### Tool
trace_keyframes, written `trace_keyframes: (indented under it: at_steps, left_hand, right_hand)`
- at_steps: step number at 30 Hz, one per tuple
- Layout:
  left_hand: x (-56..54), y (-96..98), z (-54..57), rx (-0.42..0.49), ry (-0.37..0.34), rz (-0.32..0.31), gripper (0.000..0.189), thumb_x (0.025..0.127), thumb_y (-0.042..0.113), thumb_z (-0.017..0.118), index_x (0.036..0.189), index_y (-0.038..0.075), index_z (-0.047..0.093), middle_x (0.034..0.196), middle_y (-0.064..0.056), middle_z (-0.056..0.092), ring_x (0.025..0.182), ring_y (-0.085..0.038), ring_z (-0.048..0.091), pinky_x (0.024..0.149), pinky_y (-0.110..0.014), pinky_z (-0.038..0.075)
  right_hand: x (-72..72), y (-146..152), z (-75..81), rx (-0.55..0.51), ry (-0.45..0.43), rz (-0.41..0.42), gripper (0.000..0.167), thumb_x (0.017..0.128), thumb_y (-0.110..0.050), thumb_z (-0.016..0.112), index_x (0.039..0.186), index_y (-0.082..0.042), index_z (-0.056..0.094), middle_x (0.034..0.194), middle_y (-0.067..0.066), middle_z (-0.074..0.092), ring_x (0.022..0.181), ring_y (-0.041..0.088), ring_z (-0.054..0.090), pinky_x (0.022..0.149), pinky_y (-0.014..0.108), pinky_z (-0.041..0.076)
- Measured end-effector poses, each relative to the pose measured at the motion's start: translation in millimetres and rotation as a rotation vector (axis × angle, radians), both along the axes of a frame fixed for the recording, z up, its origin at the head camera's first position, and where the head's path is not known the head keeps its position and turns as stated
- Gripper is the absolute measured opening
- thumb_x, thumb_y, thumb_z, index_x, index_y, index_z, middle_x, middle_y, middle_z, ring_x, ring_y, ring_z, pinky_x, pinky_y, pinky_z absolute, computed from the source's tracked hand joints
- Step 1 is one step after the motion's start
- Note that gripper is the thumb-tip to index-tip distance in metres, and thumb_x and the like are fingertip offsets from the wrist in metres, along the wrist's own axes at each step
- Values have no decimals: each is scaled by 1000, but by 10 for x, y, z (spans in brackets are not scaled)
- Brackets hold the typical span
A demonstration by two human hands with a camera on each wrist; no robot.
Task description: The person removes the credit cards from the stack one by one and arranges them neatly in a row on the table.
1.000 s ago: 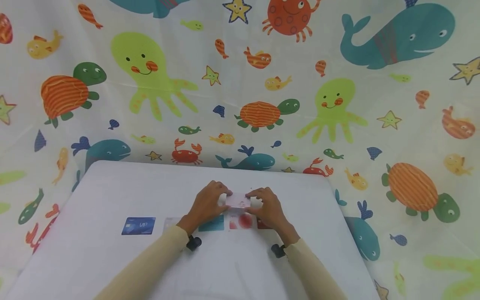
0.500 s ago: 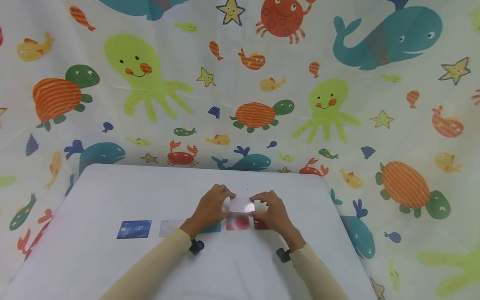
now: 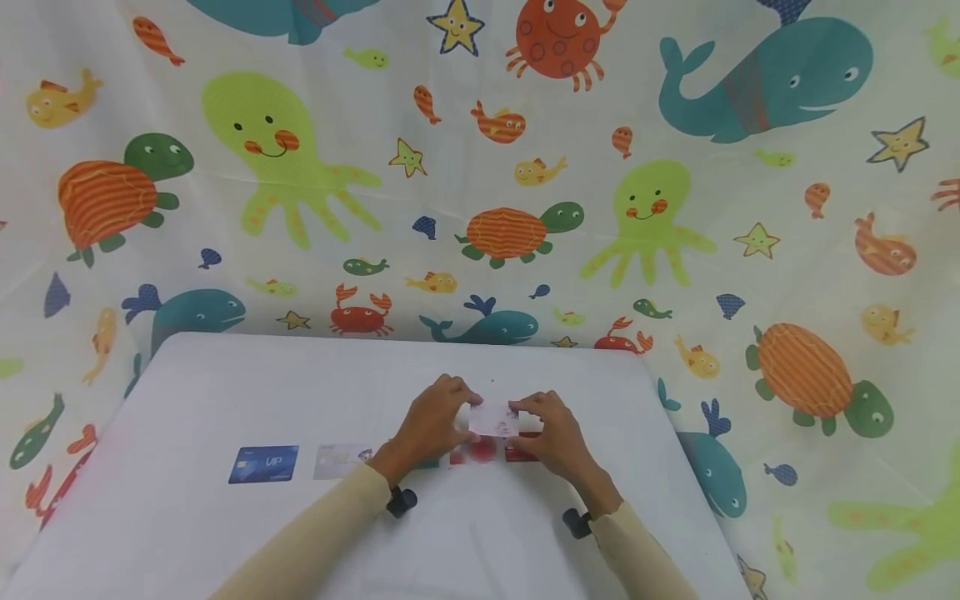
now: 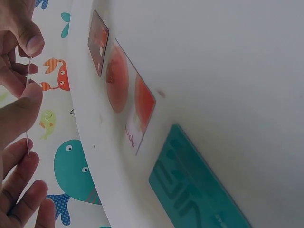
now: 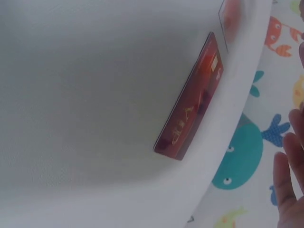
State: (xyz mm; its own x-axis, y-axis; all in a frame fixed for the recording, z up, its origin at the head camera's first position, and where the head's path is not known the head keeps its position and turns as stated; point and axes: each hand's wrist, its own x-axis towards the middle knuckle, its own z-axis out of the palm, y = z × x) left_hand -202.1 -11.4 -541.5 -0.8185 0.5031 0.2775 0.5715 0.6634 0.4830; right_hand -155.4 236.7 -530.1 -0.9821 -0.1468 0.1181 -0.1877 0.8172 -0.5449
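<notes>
Both hands hold up one thin, pale pinkish card (image 3: 493, 422) by its opposite short ends, above the far side of a row of cards. My left hand (image 3: 426, 427) pinches its left end between thumb and fingers; my right hand (image 3: 558, 435) pinches the right end. In the left wrist view the card (image 4: 27, 124) appears edge-on as a thin line. Under the hands lie a teal card (image 4: 194, 183), a white card with red circles (image 4: 124, 80) and a dark red VIP card (image 5: 192, 107). In the right wrist view only some fingers (image 5: 287, 175) show.
Farther left on the white table (image 3: 247, 383) lie a blue VIP card (image 3: 262, 464) and a light grey card (image 3: 337, 461), partly beside the left forearm. Behind the table's far edge hangs a curtain (image 3: 450, 192) printed with sea animals.
The hands have shifted a little rightward and nearer with the card. Its tilt has varied: glare covered its face half a second ago, and pinkish markings show now. The head view has shifted slightly.
</notes>
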Motion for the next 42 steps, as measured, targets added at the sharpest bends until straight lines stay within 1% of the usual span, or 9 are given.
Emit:
trace_keyframes:
  at_steps: [3,8,11,15,22,29,36,42]
  left_hand:
    - [16,34,13,8,2,-3,54,78,40,96,126,23,79,119,3,73,109,-13,63,101,-33,61]
    - [24,106,41,24,17,-10,54,78,39,96,126,22,79,118,4,74,108,-14,63,101,-32,61]
    - [23,157,50,18,12,-13,54,79,39,96,127,23,79,119,3,74,108,-14,63,101,-31,60]
    - [43,219,43,14,10,-17,53,79,39,95,127,23,79,119,3,74,108,-14,63,101,-30,60]
    - [71,319,22,-3,30,-33,51,81,39,95,126,22,79,118,2,74,109,-15,63,102,-30,60]
    - [100,391,-4,-10,31,-41,51,80,37,95,126,21,79,118,0,74,110,-16,63,102,-31,60]
    - [105,458,-15,-8,30,-44,54,78,41,96,125,21,79,117,0,74,110,-17,63,99,-31,60]
    - [114,534,-10,-12,27,-43,54,78,43,95,125,21,79,116,0,75,110,-17,65,99,-31,61]
  right_hand:
    - [14,38,8,-12,4,-8,55,81,-29,95,133,-23,76,126,-4,71,112,24,63,95,45,63]
    - [22,119,18,-4,26,-20,56,80,-29,96,132,-25,76,127,-6,71,112,17,61,97,42,63]
    - [28,169,20,-15,21,-27,56,80,-29,96,132,-27,75,127,-7,71,112,17,61,98,45,62]
    - [61,225,23,-27,9,-41,56,80,-28,96,132,-26,75,127,-7,71,112,19,61,98,46,62]
    - [115,332,-2,-8,-7,-62,55,79,-29,96,130,-29,76,126,-10,71,114,15,60,99,42,61]
    - [153,389,10,-11,-7,-66,55,78,-27,97,129,-29,76,125,-8,71,116,14,60,98,42,60]
    - [169,441,2,2,-1,-70,55,79,-29,96,130,-30,75,125,-8,72,117,15,60,97,42,60]
    - [185,505,-22,-9,0,-91,55,78,-25,97,129,-31,75,125,-9,72,116,18,62,97,44,61]
